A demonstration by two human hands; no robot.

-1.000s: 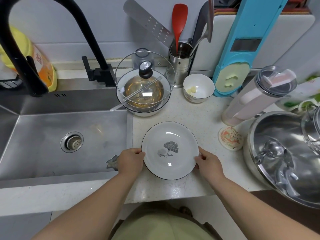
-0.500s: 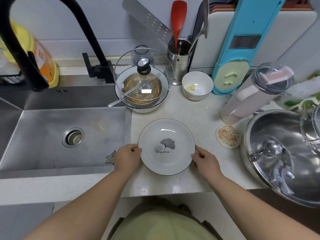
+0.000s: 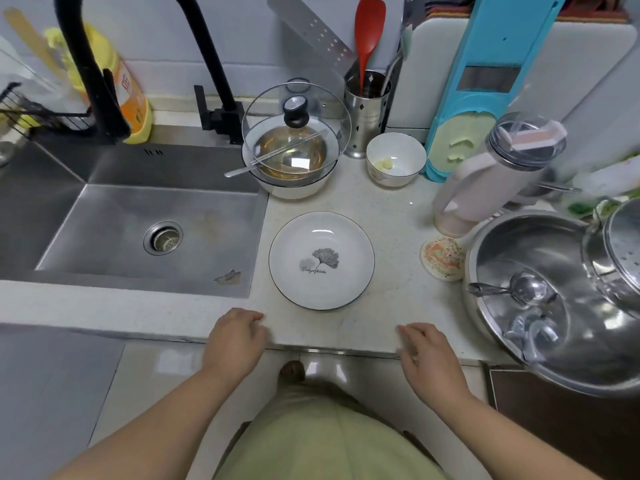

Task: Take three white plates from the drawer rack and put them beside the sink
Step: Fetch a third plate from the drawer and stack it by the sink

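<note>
Countertop (image 3: 391,216) beside sink (image 3: 145,233) bears white plate (image 3: 321,260); left hand (image 3: 233,341) and right hand (image 3: 427,358) empty, loosely open at its front edge.

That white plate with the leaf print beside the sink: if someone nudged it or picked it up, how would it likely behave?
The white plate looks like glazed ceramic, so probably stiff and breakable if dropped. Its glossy highlight suggests a smooth surface that may slide on the countertop when nudged rather than tip, since it sits flat and low. The raised rim should give fingers an easy edge to lift.
</note>
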